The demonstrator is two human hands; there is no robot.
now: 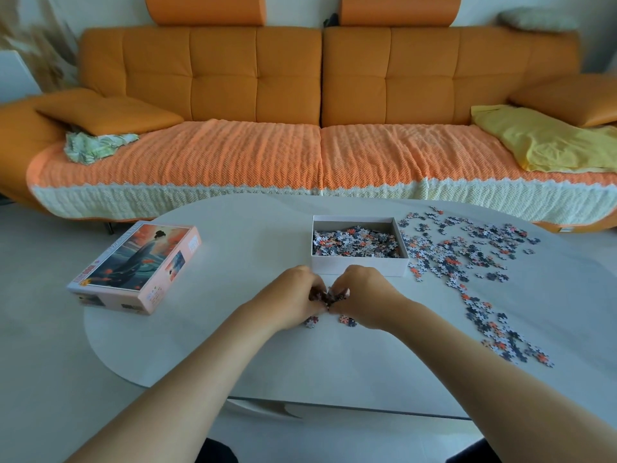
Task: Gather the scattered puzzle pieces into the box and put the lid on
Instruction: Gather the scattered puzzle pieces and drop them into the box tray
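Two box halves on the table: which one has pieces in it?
The plain white box right of centre, open side up with pieces inside. The printed lid at the left lies picture side up.

Box (359,266) wall just beyond the gripped clump (329,296), its open top free above, bare table (240,262) left of the grip out to the lid (133,262), scattered pieces (467,255) crowding the right, loose pieces (347,320) just nearside.
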